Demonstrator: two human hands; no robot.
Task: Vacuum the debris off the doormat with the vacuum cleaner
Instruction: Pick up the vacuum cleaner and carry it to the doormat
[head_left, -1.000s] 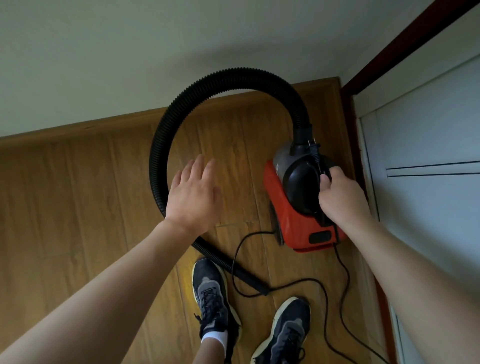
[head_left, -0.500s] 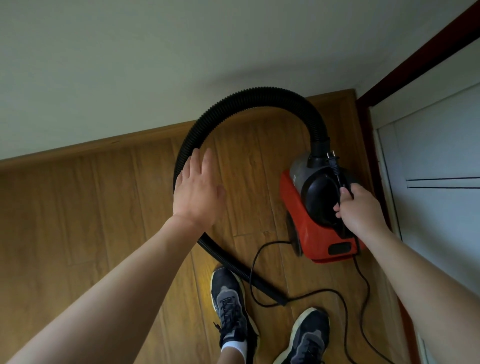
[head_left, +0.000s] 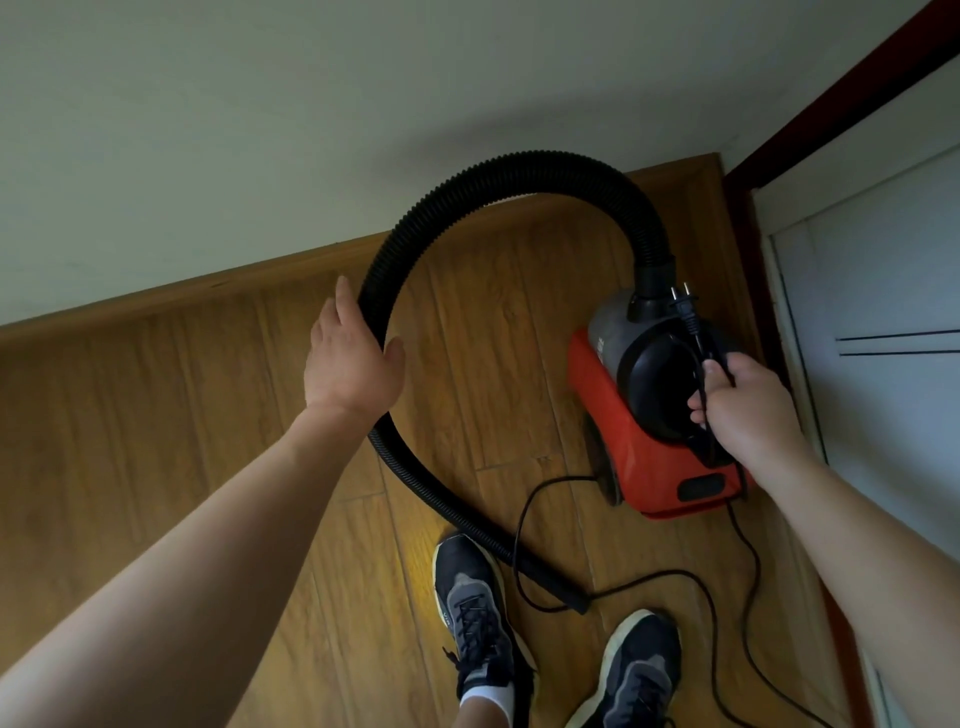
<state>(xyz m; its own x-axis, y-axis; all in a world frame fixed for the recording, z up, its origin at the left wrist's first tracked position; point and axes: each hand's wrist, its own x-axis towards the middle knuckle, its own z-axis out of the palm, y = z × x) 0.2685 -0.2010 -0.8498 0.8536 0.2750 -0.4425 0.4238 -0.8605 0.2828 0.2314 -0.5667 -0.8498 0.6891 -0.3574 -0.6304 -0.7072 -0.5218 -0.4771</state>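
We see the red and black vacuum cleaner (head_left: 660, 415) standing on the wooden floor (head_left: 156, 415) beside a white door (head_left: 883, 364). Our right hand (head_left: 748, 410) has its fingers curled around the vacuum's black handle and the power cord (head_left: 696, 332), whose 2-pin plug (head_left: 681, 296) points up. Our left hand (head_left: 350, 356) lies against the arching black hose (head_left: 519, 171), fingers together and thumb wrapping its near side. The hose's far end rests on the floor near our 2 dark sneakers (head_left: 478, 613). No doormat is in view.
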